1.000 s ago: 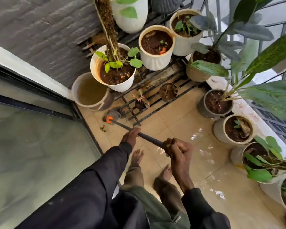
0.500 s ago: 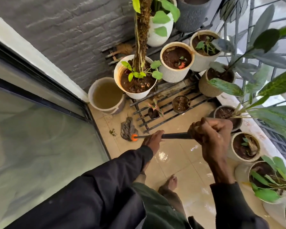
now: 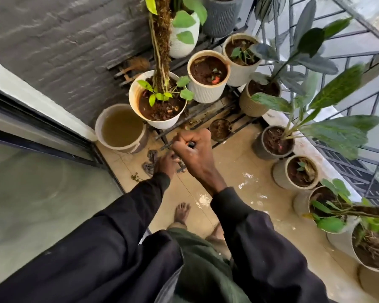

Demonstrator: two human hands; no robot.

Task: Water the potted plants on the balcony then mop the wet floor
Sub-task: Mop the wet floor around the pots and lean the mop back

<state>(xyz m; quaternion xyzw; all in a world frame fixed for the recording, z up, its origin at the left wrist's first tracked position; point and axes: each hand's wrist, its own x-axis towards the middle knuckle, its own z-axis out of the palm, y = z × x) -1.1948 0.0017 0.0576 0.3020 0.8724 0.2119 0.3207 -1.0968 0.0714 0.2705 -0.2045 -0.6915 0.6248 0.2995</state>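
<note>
the person stands barefoot in the corner by the glass door (image 3: pixel 42 193), with the mop held steep and close to the body. the right hand (image 3: pixel 193 152) is clenched over the top end of the mop handle (image 3: pixel 191 145), which points almost straight up at the viewer. the left hand (image 3: pixel 167 164) is wrapped round the shaft lower down, just above the grey mop head (image 3: pixel 150 162). to me that stacked grip looks chosen for bearing down and steering the rag end into the tight spot between the door track and the bucket (image 3: pixel 140 145). the bucket is full of murky water and sits right beside the mop head, handy for rinsing, i'd guess. the potted plants (image 3: pixel 206 92) crowd the corner and the balcony edge, their soil dark and damp, so the watering seems done. puddles shine on the tiled floor (image 3: pixel 245 176) off to the right, well apart from the mop head, so most of the mopping looks yet to come.
</note>
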